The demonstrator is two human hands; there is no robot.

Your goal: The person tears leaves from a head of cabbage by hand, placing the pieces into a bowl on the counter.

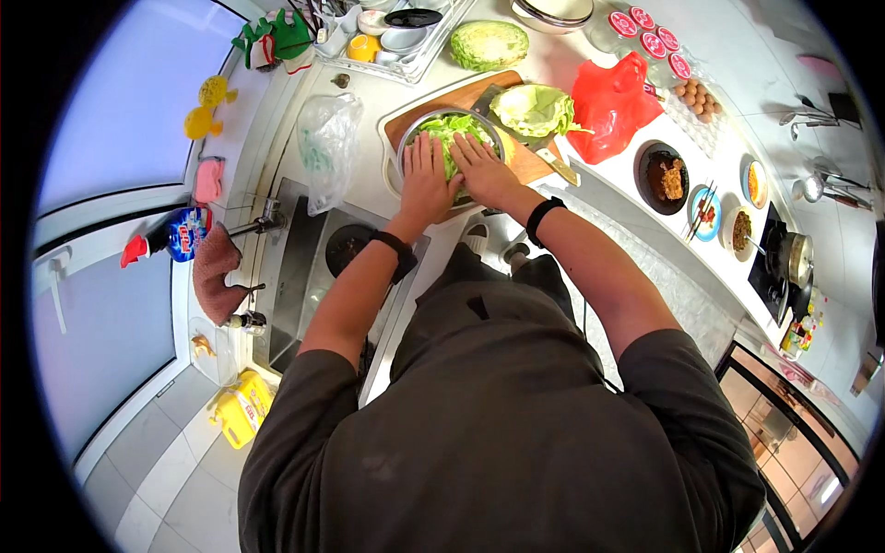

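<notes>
My left hand (424,178) and my right hand (486,174) lie flat, palms down, on cut green cabbage (453,126) in a round metal bowl (409,135). Their fingers are stretched out, and neither hand grasps anything. The bowl rests on a wooden cutting board (510,78). To its right on the board is a cleaver, its pale handle (559,168) towards me and its dark blade partly covered by loose cabbage leaves (531,110). Beyond the board sits a larger piece of cabbage (489,45), cut side up.
Left of the board are a clear plastic bag (330,152) and the sink (294,276). A dish rack (413,69) stands behind. Rightward come a red plastic bag (612,107), eggs (698,98), a dark bowl of food (648,197), a blue plate (697,222) with chopsticks, and a pot (800,259).
</notes>
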